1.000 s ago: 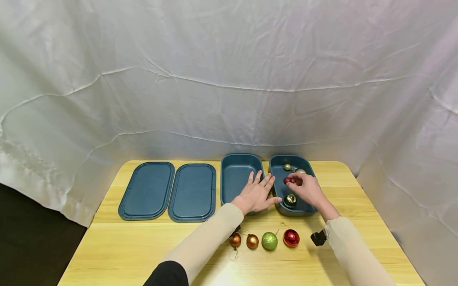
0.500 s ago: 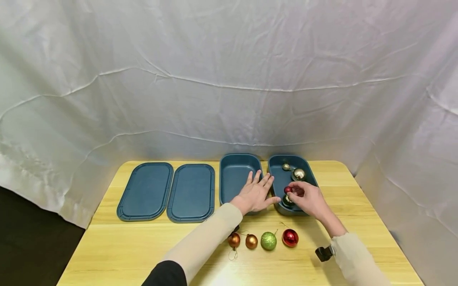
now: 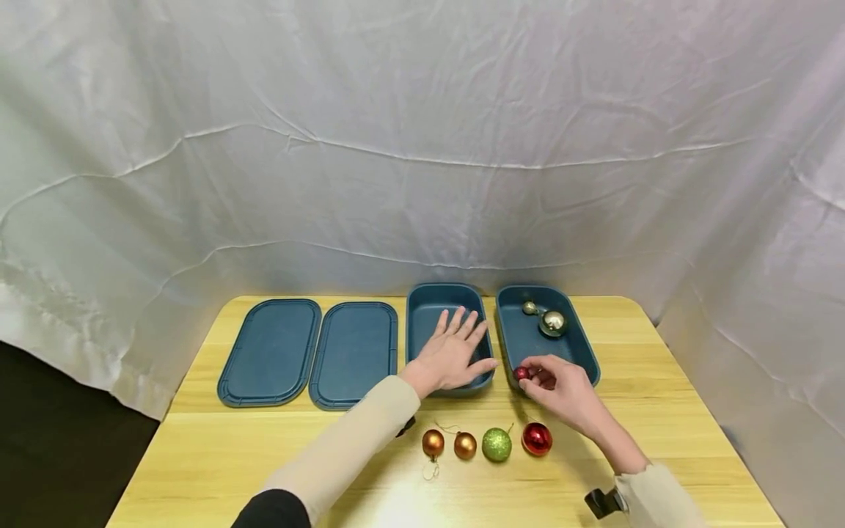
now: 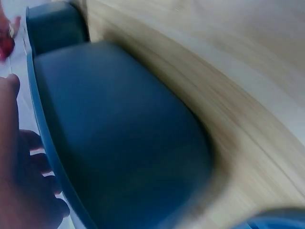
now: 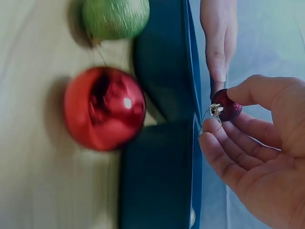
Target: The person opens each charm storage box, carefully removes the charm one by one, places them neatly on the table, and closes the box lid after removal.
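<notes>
My right hand pinches a small dark red glittery bauble between thumb and fingers, above the near end of the right blue box. The bauble's metal cap and thread loop show in the right wrist view, where the thumb presses on the bauble. Inside that box sit a small gold bauble and a larger shiny gold one. My left hand, fingers spread and palm down, hovers over or touches the left blue box; contact cannot be told. It holds nothing.
Along the front of the table lie a copper bauble, another copper bauble, a green glittery bauble and a shiny red bauble. Two flat blue lids lie to the left. A pale curtain hangs behind.
My right hand has come toward the front of the right box with the small red bauble. A dark, gold-topped bauble there is out of sight now. My left hand has shifted left.
</notes>
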The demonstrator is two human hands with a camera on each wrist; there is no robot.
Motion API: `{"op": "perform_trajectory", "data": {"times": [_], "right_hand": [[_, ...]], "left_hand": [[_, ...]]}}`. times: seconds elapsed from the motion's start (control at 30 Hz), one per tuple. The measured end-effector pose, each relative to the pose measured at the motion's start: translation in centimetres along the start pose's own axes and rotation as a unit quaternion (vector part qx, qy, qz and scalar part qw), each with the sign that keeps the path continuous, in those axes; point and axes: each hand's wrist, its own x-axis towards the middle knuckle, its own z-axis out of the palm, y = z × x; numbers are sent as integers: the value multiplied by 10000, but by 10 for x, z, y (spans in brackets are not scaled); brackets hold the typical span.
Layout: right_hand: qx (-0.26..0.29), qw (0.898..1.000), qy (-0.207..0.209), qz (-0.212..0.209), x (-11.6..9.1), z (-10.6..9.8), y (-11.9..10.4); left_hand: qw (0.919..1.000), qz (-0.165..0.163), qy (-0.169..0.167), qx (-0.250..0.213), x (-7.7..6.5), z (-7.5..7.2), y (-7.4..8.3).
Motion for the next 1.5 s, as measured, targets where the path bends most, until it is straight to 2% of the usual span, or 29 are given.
{"op": "perform_trajectory", "data": {"times": [0.3,0.57,0.8,1.07,1.3,1.5], "right_hand": [[650,9969,-152,-421,-17,23,-30],[1025,9899,-600,-770,-34,46,-50],[1388,9802,-1086,-902,-46,68,-67],[1799,9615,-1727,-1158,-58,92,-80],[1822,9527,-1879,-1547,-63,104,-84],[1784,9509,-2027,-1515,-65,111,-85]], "left_hand": [[9991,-322,286,21,-31,-7,-46],[9968,-707,350,-150,-48,-7,-69],[9946,-942,388,-194,-54,0,-77],[9948,-938,377,-145,-57,3,-78],[9947,-936,392,-180,-57,3,-78],[9949,-922,373,-155,-58,3,-78]]}}
